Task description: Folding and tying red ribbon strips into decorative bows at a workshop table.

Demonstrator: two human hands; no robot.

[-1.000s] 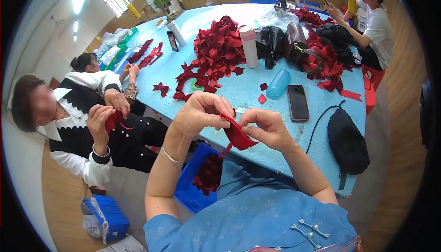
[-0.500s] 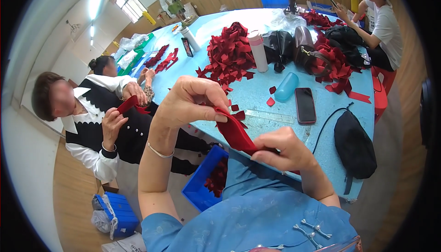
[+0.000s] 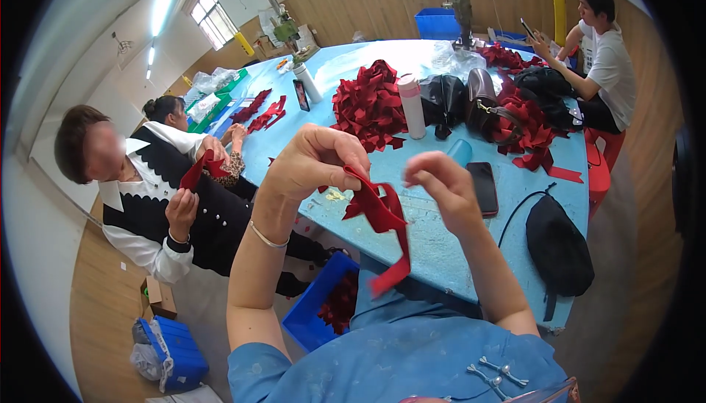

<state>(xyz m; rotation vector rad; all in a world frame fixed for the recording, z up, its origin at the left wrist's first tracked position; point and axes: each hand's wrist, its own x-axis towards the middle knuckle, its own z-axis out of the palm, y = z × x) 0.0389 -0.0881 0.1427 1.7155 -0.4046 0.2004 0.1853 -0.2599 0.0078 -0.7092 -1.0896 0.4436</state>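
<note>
Above the table edge (image 3: 435, 250), our left hand (image 3: 312, 162) pinches red ribbon (image 3: 378, 210), a gap from our free, loosely curled right hand (image 3: 447, 191).

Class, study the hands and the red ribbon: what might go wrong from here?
Only the left hand grips the red ribbon, so it might slip and drop. Its dangling end hangs in front of the blue table and might catch its edge. The right hand appears close to the phone, so might nudge it.

Workshop, big blue bench (image 3: 523, 179) w/ heap of red fabric pcs (image 3: 370, 101), upright machines (image 3: 461, 12) at far edge, plastic bins (image 3: 435, 22), co-workers (image 3: 151, 182) alongside, strip lights (image 3: 162, 9)
</note>
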